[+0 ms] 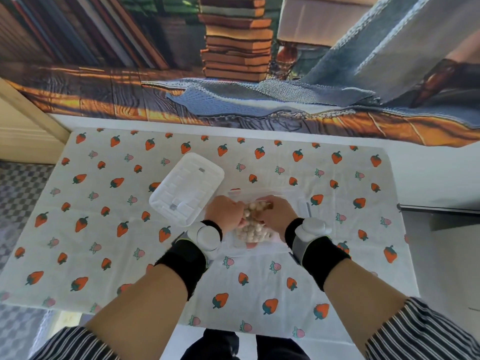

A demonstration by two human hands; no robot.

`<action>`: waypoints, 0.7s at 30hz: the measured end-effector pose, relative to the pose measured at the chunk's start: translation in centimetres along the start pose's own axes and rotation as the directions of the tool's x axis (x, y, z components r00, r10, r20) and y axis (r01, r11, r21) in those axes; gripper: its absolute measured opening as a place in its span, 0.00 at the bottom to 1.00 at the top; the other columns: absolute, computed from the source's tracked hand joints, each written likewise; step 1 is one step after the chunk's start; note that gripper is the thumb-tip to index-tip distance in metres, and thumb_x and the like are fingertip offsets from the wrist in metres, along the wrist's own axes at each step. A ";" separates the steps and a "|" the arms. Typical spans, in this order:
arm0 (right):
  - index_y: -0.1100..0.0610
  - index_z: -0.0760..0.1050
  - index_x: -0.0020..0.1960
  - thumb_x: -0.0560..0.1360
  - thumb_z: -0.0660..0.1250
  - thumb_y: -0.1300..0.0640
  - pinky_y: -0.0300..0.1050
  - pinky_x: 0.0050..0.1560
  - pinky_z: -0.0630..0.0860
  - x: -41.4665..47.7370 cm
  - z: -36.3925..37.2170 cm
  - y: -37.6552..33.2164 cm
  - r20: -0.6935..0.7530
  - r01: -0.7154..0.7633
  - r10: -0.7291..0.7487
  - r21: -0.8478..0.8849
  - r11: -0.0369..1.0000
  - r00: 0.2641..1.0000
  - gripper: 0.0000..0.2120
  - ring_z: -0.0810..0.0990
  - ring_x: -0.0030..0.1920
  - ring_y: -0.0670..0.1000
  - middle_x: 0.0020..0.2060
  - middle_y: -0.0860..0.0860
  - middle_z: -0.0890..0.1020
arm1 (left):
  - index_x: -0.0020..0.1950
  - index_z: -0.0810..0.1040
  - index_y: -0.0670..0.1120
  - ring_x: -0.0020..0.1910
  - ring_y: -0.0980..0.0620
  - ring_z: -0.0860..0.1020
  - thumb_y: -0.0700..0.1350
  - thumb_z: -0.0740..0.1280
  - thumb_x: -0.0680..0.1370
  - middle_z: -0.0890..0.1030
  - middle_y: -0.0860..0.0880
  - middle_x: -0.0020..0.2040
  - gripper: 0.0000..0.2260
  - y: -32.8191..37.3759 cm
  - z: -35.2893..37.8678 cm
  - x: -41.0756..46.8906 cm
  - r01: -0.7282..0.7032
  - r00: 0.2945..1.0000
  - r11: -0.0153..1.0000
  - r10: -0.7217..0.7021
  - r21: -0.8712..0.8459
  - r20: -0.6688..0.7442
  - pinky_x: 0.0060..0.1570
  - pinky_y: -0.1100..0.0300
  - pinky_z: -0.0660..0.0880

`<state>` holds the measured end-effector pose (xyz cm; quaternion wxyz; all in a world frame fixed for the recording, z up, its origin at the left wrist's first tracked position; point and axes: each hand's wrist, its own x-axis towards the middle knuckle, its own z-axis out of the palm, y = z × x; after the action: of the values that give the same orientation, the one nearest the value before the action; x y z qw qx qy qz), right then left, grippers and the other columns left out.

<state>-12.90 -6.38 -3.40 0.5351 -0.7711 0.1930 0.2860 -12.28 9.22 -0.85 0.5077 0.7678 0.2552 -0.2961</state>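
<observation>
A clear plastic box stands in the middle of the table and holds a heap of pale beige wooden beads. Both hands are down inside it. My left hand curls its fingers round a bunch of beads at the box's left side. My right hand does the same on the right, and something small and brown shows at its fingertips. The fingertips of both hands are partly hidden among the beads. Each wrist wears a black band with a white round device.
The box's white lid lies upside down just left of the box. A strawberry-print cloth covers the table. A printed backdrop of books hangs behind the far edge. A pale wooden frame stands at the far left.
</observation>
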 end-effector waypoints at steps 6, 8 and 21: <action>0.58 0.74 0.51 0.74 0.74 0.62 0.54 0.45 0.82 -2.9 -0.6 1.0 0.014 0.034 -0.040 0.320 0.947 0.999 0.10 0.82 0.39 0.57 0.41 0.57 0.83 | 0.29 0.77 0.44 0.32 0.49 0.81 0.60 0.62 0.80 0.84 0.47 0.30 0.26 1.0 0.5 -0.5 -0.040 0.988 0.969 0.075 0.245 -0.136 0.46 0.57 0.79; 0.61 0.72 0.50 0.75 0.73 0.61 0.53 0.43 0.83 -3.5 -0.2 1.3 0.126 -0.075 0.032 0.350 0.934 0.991 0.11 0.84 0.37 0.58 0.38 0.60 0.83 | 0.35 0.80 0.40 0.34 0.45 0.81 0.54 0.68 0.77 0.82 0.46 0.31 0.19 0.6 0.6 -0.2 -0.049 0.992 0.954 0.081 0.294 -0.097 0.45 0.53 0.81; 0.47 0.75 0.30 0.71 0.72 0.56 0.42 0.46 0.75 -2.3 -1.3 -0.6 0.198 0.263 -0.182 -0.542 0.798 0.963 0.13 0.77 0.38 0.49 0.34 0.45 0.79 | 0.35 0.78 0.44 0.37 0.44 0.80 0.38 0.70 0.73 0.78 0.47 0.34 0.07 0.4 1.2 0.0 0.057 0.998 0.984 -0.063 0.167 0.030 0.45 0.56 0.79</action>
<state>-13.97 -7.38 -1.16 0.3251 -0.8905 -0.0290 0.3170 -12.24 7.97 -0.92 0.4372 0.7940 0.2437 -0.3450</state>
